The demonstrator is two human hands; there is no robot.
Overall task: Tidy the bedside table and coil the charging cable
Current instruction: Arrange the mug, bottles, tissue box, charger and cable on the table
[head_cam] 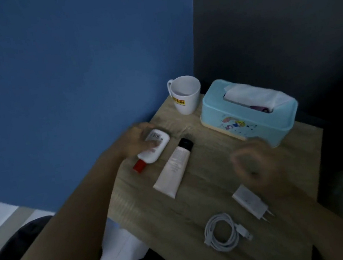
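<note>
Dim bedside table [196,208]. Found charging cable [223,246] coiled beside adapter [250,203]. Noted left hand [134,141] clamped round bottle [155,146]; right hand [255,163] blurred, grip not tellable. Judged bottle, tube [175,168] unplaced.

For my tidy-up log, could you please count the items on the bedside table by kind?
Mugs: 1, white mug
Tissue boxes: 1, blue tissue box
Toiletries: 2, red-capped bottle, black-capped tube
Charging gear: 2, plug adapter, coiled cable
Total: 6

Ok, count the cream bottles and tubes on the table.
2. The white bottle with a red cap lies under the left hand; the cream tube with a black cap lies beside it. None looks hidden.
</note>
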